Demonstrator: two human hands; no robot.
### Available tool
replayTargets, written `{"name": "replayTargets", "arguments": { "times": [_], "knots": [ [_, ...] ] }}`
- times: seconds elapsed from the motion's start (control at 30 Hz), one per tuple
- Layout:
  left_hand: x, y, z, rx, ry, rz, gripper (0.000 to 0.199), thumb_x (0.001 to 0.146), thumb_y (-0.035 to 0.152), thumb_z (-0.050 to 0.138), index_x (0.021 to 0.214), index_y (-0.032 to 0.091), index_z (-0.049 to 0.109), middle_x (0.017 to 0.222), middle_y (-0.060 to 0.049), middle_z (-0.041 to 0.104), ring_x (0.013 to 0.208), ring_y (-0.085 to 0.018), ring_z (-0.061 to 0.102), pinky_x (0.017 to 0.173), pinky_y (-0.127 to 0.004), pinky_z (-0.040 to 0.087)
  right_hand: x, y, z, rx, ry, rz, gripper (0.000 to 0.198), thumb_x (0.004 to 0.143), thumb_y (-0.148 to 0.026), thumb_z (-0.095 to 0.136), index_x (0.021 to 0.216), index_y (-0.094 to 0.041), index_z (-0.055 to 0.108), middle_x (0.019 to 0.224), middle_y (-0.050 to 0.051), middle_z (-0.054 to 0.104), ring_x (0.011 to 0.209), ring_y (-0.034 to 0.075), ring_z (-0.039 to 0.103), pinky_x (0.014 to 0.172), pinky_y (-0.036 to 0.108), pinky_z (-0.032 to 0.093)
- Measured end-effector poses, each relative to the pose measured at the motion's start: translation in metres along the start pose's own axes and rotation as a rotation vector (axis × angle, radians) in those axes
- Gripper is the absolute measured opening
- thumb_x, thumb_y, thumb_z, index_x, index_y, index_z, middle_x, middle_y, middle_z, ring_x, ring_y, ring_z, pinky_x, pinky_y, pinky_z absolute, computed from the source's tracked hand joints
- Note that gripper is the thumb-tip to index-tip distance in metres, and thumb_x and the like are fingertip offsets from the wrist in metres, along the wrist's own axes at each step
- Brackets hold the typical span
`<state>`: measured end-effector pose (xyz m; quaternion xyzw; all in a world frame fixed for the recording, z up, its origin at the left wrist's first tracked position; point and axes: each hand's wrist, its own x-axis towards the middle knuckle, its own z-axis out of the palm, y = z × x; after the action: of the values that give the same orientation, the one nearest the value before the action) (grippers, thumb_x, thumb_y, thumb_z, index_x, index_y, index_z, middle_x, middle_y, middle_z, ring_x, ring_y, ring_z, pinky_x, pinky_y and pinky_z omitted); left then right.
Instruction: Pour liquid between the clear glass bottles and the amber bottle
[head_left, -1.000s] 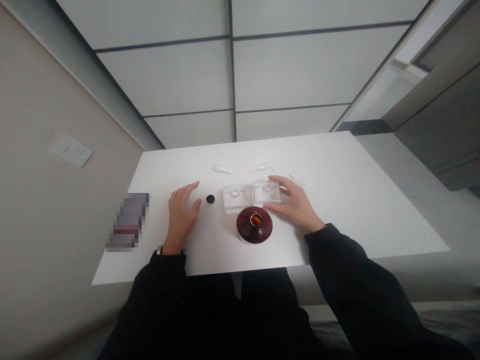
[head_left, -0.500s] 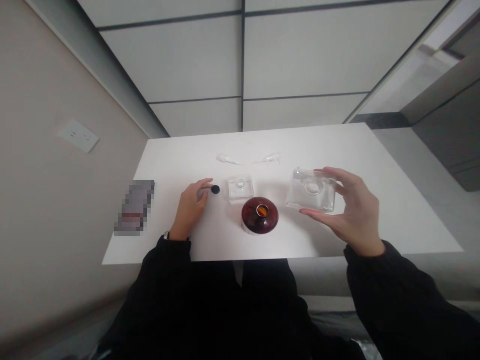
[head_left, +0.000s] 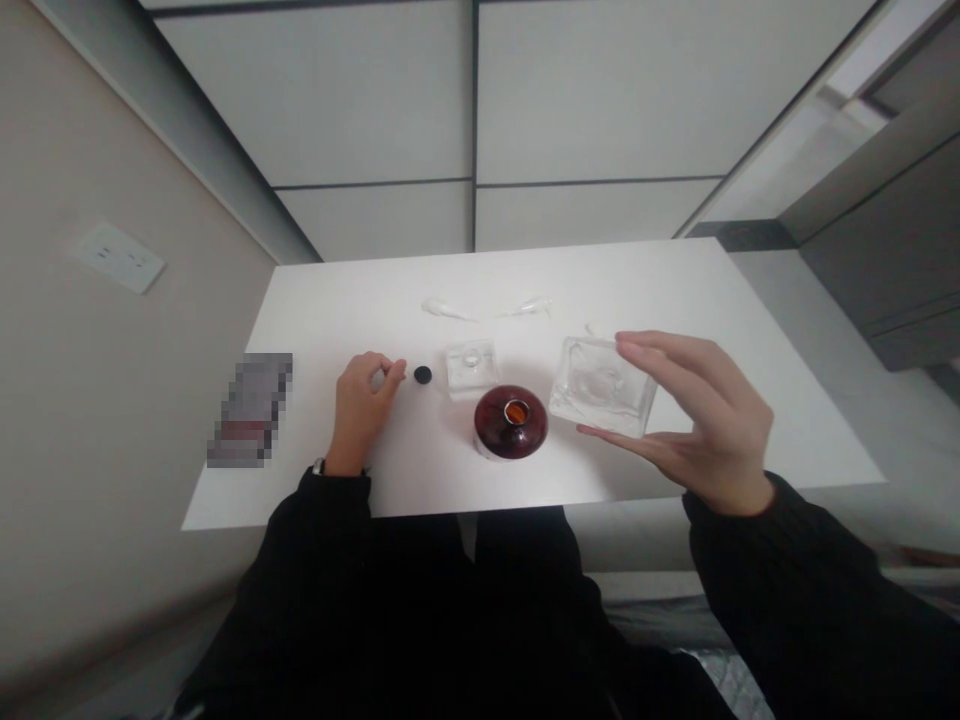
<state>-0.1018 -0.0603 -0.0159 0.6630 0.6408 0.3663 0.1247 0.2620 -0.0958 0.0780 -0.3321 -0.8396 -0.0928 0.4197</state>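
Note:
My right hand [head_left: 697, 415] grips a square clear glass bottle [head_left: 600, 388] by its right side, thumb below and fingers above. The bottle is tilted, with a broad square face toward me. My left hand [head_left: 364, 405] rests over the left of the table, thumb and finger pinched together, with nothing visible between them. Just right of its fingertips lies a small round black cap [head_left: 423, 375]. A smaller square clear glass bottle [head_left: 471, 372] stands beyond the cap. Between my hands sits a round dark red bottle [head_left: 511, 423] with an uncapped neck, amber inside.
Two clear tapered pieces, one on the left [head_left: 448, 309] and one on the right [head_left: 528, 307], lie toward the back of the white table [head_left: 637, 275]. A blurred-out flat item [head_left: 251, 412] lies at the left edge. Cabinet panels [head_left: 360, 100] rise behind.
My left hand has drawn back left from the black cap, its fingers closing into a pinch. My right hand has tipped the square bottle so another face shows. The view has shifted slightly.

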Motion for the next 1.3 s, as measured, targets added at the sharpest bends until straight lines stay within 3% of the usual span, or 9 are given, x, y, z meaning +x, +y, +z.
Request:
{"name": "replayTargets", "arguments": {
  "times": [0.17, 0.27, 0.4, 0.53, 0.77, 0.97, 1.07, 1.3],
  "knots": [
    [-0.001, 0.001, 0.000, -0.005, 0.034, -0.109, 0.052, 0.100, 0.047, 0.047, 0.058, 0.023, 0.028, 0.056, 0.002, 0.032, 0.058, -0.015, 0.033, 0.062, -0.035, 0.024, 0.000, 0.000, 0.002, -0.016, -0.022, -0.001, 0.080, 0.081, -0.043, 0.089, 0.152, -0.027, 0.055, 0.131, 0.012, 0.072, 0.118, 0.026, 0.072, 0.096, 0.041, 0.065],
    [-0.003, 0.004, 0.000, -0.068, 0.035, -0.177, 0.052, 0.103, 0.047, 0.043, 0.061, 0.023, 0.024, 0.057, 0.003, 0.024, 0.055, -0.013, 0.026, 0.059, -0.035, 0.018, -0.001, -0.001, 0.003, -0.015, -0.018, 0.038, 0.086, 0.081, -0.044, 0.089, 0.156, -0.027, 0.049, 0.128, 0.010, 0.073, 0.118, 0.025, 0.072, 0.099, 0.040, 0.064],
    [-0.004, 0.003, 0.001, -0.129, 0.064, -0.174, 0.048, 0.107, 0.045, 0.037, 0.065, 0.023, 0.036, 0.057, 0.003, 0.033, 0.054, -0.013, 0.032, 0.059, -0.034, 0.023, -0.001, -0.002, 0.003, -0.060, -0.046, 0.068, 0.079, 0.088, -0.051, 0.082, 0.154, -0.027, 0.047, 0.128, 0.010, 0.074, 0.117, 0.027, 0.073, 0.100, 0.044, 0.064],
    [-0.003, 0.000, 0.002, -0.207, 0.124, -0.187, 0.027, 0.106, 0.043, 0.043, 0.092, 0.024, 0.055, 0.061, 0.005, 0.043, 0.053, -0.014, 0.040, 0.057, -0.030, 0.029, 0.002, -0.001, 0.002, -0.100, -0.056, 0.010, 0.071, 0.094, -0.053, 0.074, 0.153, -0.025, 0.048, 0.128, 0.011, 0.074, 0.117, 0.028, 0.073, 0.100, 0.045, 0.063],
    [-0.002, -0.003, 0.004, -0.261, 0.092, -0.189, 0.023, 0.105, 0.039, 0.047, 0.120, 0.022, 0.054, 0.062, 0.009, 0.040, 0.055, -0.014, 0.038, 0.059, -0.029, 0.029, 0.006, -0.001, 0.010, -0.078, -0.007, -0.065, 0.065, 0.097, -0.049, 0.071, 0.153, -0.025, 0.049, 0.127, 0.008, 0.076, 0.120, 0.025, 0.073, 0.101, 0.043, 0.062],
    [-0.002, 0.002, 0.002, -0.198, 0.050, -0.177, 0.031, 0.102, 0.039, 0.049, 0.123, 0.018, 0.059, 0.067, 0.006, 0.048, 0.060, -0.014, 0.045, 0.065, -0.031, 0.034, 0.006, -0.002, 0.014, -0.152, -0.013, -0.079, 0.049, 0.099, -0.044, 0.068, 0.144, -0.026, 0.057, 0.125, 0.008, 0.076, 0.117, 0.024, 0.074, 0.102, 0.045, 0.063],
    [-0.001, 0.004, 0.001, -0.174, 0.011, -0.168, 0.034, 0.101, 0.040, 0.050, 0.123, 0.018, 0.060, 0.069, 0.006, 0.048, 0.061, -0.015, 0.045, 0.065, -0.031, 0.033, 0.009, -0.003, 0.015, -0.146, 0.007, -0.117, 0.050, 0.098, -0.034, 0.070, 0.144, -0.021, 0.057, 0.124, 0.010, 0.077, 0.118, 0.023, 0.073, 0.103, 0.042, 0.063],
    [-0.002, 0.007, 0.001, -0.153, -0.035, -0.180, 0.035, 0.098, 0.039, 0.051, 0.123, 0.017, 0.063, 0.072, 0.004, 0.049, 0.065, -0.015, 0.048, 0.065, -0.030, 0.035, 0.013, -0.001, 0.020, -0.188, 0.094, -0.195, 0.056, 0.095, -0.028, 0.073, 0.147, -0.015, 0.055, 0.120, 0.012, 0.077, 0.113, 0.023, 0.074, 0.100, 0.038, 0.063]
  ]
}}
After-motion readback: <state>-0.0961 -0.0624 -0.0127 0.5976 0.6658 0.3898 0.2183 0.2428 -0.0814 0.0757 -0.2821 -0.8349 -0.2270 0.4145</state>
